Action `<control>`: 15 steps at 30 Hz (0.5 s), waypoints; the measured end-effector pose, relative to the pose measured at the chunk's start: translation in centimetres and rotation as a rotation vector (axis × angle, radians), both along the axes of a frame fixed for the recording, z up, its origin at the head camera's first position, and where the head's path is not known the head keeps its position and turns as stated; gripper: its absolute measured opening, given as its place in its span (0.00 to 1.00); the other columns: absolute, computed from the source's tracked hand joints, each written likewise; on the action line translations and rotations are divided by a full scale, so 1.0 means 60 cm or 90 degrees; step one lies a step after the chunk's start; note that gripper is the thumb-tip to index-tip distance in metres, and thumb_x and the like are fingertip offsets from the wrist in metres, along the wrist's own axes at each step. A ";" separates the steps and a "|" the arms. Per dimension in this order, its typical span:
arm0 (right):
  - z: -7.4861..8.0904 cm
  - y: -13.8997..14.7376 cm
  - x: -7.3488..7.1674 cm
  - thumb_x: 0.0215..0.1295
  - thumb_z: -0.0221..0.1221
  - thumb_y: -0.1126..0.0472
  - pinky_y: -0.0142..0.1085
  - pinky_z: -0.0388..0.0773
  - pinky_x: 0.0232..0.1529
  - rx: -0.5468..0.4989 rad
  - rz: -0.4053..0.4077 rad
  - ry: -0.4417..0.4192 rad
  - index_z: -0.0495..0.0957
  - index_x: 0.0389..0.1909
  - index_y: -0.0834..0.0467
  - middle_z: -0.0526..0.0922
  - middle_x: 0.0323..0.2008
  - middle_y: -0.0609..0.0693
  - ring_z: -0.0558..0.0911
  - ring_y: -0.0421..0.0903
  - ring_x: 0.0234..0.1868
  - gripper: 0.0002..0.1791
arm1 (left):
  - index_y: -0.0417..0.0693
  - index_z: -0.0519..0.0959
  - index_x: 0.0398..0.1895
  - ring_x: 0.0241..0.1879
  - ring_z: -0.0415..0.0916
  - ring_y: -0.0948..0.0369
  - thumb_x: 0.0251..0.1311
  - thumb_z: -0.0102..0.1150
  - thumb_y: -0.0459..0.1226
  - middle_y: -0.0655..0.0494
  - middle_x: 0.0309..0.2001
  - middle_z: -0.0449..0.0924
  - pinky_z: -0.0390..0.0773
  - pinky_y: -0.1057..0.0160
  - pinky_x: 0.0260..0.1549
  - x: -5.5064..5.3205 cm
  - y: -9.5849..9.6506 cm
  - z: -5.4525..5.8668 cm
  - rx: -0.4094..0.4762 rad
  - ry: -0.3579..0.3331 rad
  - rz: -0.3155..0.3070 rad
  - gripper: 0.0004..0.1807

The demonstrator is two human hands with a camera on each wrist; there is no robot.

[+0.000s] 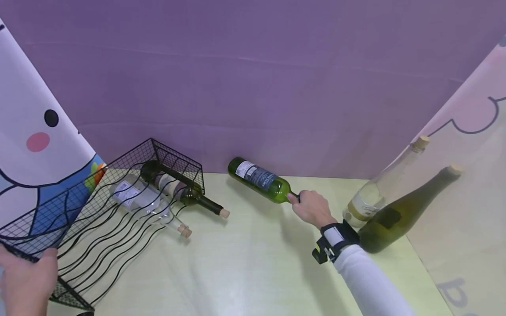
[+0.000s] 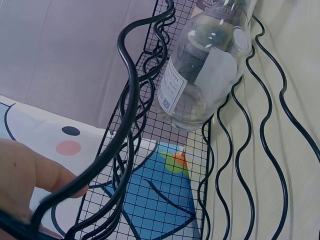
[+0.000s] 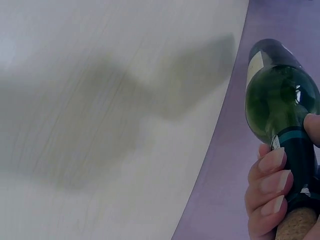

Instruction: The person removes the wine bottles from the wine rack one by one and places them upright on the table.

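Here, the right hand (image 1: 312,208) wraps fingers round the smooth glass bottle (image 1: 258,179) near the far edge of the table (image 1: 237,263). Left, past a gap, the left hand (image 1: 27,281) clamps fingers on the wavy wire rack (image 2: 133,90).

Head view: edge crops my left hand (image 1: 29,278); my right hand (image 1: 311,207) mostly hides neck of green bottle (image 1: 280,188); label (image 1: 257,174) text too small.

I face a purple wall (image 1: 253,87) behind my pale worktop (image 1: 237,267). On my left, a cartoon panel (image 1: 19,101) shows a black oval (image 1: 51,118) and a pink patch (image 1: 38,141); on my right, another panel (image 1: 466,210) bears a dark-outlined shape (image 1: 474,116).
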State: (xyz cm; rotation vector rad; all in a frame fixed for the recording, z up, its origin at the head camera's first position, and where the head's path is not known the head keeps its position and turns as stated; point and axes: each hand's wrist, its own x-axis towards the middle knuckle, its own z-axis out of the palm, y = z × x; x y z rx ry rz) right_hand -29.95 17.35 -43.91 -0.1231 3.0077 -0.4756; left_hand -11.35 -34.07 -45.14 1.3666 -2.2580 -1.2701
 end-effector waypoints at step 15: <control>-0.015 0.019 0.002 0.72 0.46 0.41 0.35 0.65 0.21 0.011 -0.005 -0.018 0.71 0.21 0.56 0.73 0.21 0.52 0.73 0.47 0.23 0.26 | 0.60 0.16 0.76 0.77 0.32 0.33 0.69 0.38 0.44 0.33 0.78 0.28 0.44 0.37 0.74 0.000 0.002 0.002 0.010 -0.026 -0.004 0.47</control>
